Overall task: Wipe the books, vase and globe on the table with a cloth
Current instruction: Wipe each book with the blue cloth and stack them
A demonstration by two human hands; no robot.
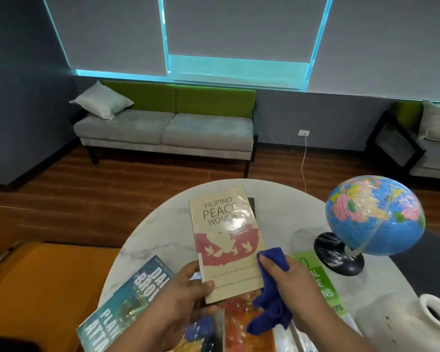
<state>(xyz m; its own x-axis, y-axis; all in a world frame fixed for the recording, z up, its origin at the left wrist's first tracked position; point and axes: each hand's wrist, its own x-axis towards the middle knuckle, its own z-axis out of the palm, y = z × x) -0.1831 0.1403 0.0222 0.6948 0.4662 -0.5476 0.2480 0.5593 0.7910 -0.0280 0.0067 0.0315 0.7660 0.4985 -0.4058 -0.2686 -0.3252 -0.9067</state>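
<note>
My left hand grips the lower left corner of a cream and red book, holding it lifted over the round marble table. My right hand holds a blue cloth against the book's lower right edge. A teal paperback lies at the left, an orange book lies under my hands, and a green-covered book lies to the right. The globe stands on its black base at the right. A white vase lies on its side at the lower right.
A dark book peeks out behind the lifted one. An orange seat sits left of the table. A grey and green sofa stands across the wooden floor, and an armchair is at the far right.
</note>
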